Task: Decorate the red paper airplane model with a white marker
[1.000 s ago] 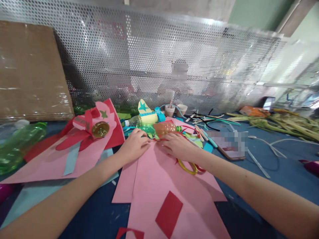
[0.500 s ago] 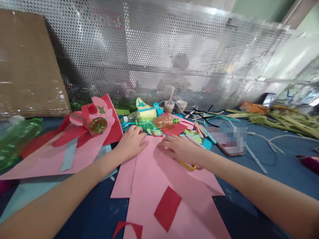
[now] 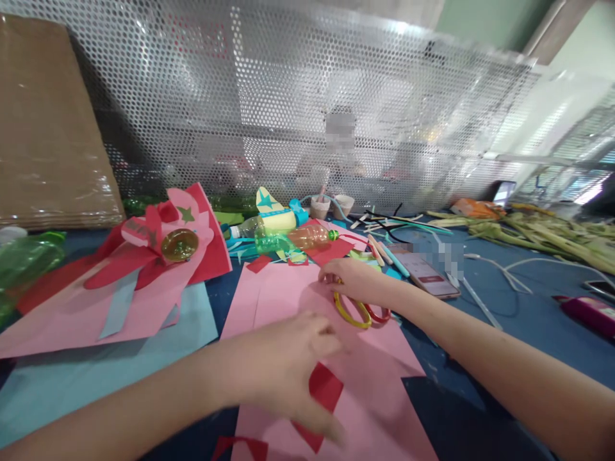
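Pink paper sheets point(image 3: 369, 390) lie overlapping on the blue table. My left hand point(image 3: 293, 365), slightly blurred, hovers over them with its fingers spread, just above a red paper piece point(image 3: 327, 387) that it partly covers. My right hand point(image 3: 353, 278) rests at the far part of the pink paper, its fingers curled down. Beside and under it are yellow and red rings point(image 3: 355, 314), perhaps scissor handles; whether its fingers grip them is unclear.
A pink and red paper craft point(image 3: 180, 246) lies at left, on light blue paper point(image 3: 120, 371). Farther back are plastic bottles point(image 3: 310, 237), paper cups point(image 3: 319, 206) and craft sticks point(image 3: 379, 250). A phone point(image 3: 427, 275) and cable point(image 3: 509, 275) lie at right.
My left hand has moved from the far edge of the pink paper toward me and right, its fingers spreading. The yellow and red rings by my right hand now show more fully.
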`<action>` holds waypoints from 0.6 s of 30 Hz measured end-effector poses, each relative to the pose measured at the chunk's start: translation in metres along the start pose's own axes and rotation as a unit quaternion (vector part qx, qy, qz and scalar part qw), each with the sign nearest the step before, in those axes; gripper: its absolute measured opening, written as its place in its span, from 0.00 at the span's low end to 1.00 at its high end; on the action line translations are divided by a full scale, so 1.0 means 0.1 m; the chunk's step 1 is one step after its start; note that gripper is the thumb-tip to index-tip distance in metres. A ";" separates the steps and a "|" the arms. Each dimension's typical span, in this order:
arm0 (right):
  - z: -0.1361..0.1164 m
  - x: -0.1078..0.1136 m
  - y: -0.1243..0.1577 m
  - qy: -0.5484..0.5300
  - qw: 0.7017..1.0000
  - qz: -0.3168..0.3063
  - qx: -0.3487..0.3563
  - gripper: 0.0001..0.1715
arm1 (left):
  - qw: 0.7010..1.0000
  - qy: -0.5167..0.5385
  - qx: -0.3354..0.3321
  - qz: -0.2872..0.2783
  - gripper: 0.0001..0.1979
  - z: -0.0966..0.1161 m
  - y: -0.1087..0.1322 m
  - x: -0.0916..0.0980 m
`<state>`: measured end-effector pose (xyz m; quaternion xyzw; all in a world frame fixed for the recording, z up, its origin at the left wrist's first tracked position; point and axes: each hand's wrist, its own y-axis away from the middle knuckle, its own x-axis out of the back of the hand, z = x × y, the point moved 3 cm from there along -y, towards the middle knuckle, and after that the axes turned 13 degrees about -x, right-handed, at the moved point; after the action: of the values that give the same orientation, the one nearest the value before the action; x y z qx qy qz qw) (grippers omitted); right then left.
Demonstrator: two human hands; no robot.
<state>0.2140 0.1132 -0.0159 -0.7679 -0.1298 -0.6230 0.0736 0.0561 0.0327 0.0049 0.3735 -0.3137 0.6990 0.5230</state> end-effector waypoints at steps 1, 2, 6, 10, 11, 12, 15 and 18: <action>0.01 0.03 -0.02 -0.012 1.000 0.006 -0.005 0.13 | 1.000 -0.018 -0.004 -0.025 0.30 0.08 0.01 -0.06; 0.04 0.07 -0.04 -0.027 0.999 0.019 -0.014 0.13 | 0.999 -0.031 -0.005 -0.032 0.27 0.13 0.01 -0.10; 0.25 0.27 -0.19 -0.026 0.990 0.108 -0.084 0.15 | 0.997 -0.014 0.016 -0.074 0.16 0.15 0.03 -0.15; 0.42 0.32 -0.30 0.004 0.984 0.123 -0.128 0.16 | 0.996 0.040 0.033 -0.079 0.19 0.08 0.02 -0.09; 0.43 0.31 -0.30 0.014 0.983 0.124 -0.137 0.17 | 0.995 0.053 0.038 -0.080 0.19 0.06 0.02 -0.08; 0.41 0.29 -0.28 0.024 0.981 0.124 -0.144 0.17 | 0.994 0.067 0.042 -0.081 0.19 0.04 0.02 -0.07; 0.27 0.23 -0.14 0.041 0.987 0.090 -0.127 0.12 | 0.990 0.114 0.053 -0.069 0.20 -0.05 0.01 -0.01; 0.13 0.17 0.04 0.052 0.994 0.019 -0.095 0.11 | 0.990 0.120 0.079 0.001 0.21 -0.22 0.00 0.11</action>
<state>0.2302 0.1144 -0.0019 -0.7403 -0.0513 -0.6700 0.0185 0.0497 0.0562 0.0030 0.3269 -0.1929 0.7621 0.5246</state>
